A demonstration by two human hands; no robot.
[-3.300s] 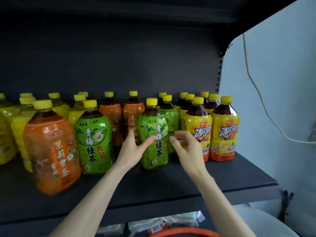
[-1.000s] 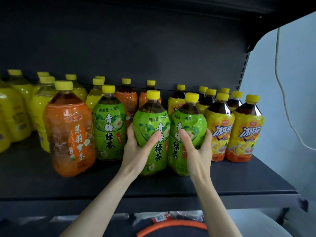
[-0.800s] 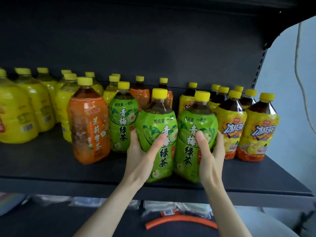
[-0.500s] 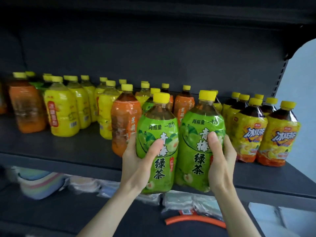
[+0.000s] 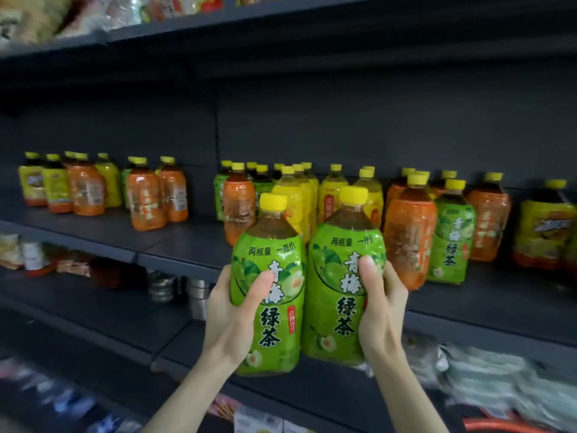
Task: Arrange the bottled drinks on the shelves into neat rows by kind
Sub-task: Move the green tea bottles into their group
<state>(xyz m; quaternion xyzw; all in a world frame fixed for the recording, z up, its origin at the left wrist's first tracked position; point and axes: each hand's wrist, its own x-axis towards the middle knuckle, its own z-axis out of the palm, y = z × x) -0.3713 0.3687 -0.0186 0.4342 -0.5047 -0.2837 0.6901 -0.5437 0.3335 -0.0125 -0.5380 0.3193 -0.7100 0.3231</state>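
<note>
**Two green tea bottles held in front of the drinks shelf**

The left green bottle [image 5: 268, 295] and the right green bottle [image 5: 343, 276] stand upright side by side, their labels touching, lifted clear of the shelf and held at the centre of view. Both have yellow caps and dark tea showing above the green wrap. The left hand [image 5: 232, 317] is wrapped around the left bottle from its 9 o'clock side, thumb across the label. The right hand [image 5: 379, 310] grips the right bottle from its 3 o'clock side, thumb on the label too.

Behind them runs the dark shelf [image 5: 187, 242]. At 2 o'clock an orange bottle [image 5: 409, 235] stands on it, with another green bottle [image 5: 451, 242] just beside it. At 12 o'clock stands a cluster of yellow bottles [image 5: 295, 201]. At 10 o'clock, well apart, stands a mixed group of orange and yellow bottles [image 5: 93, 185]. At 7 o'clock, on the lower shelf, are metal tins [image 5: 162, 287].
</note>
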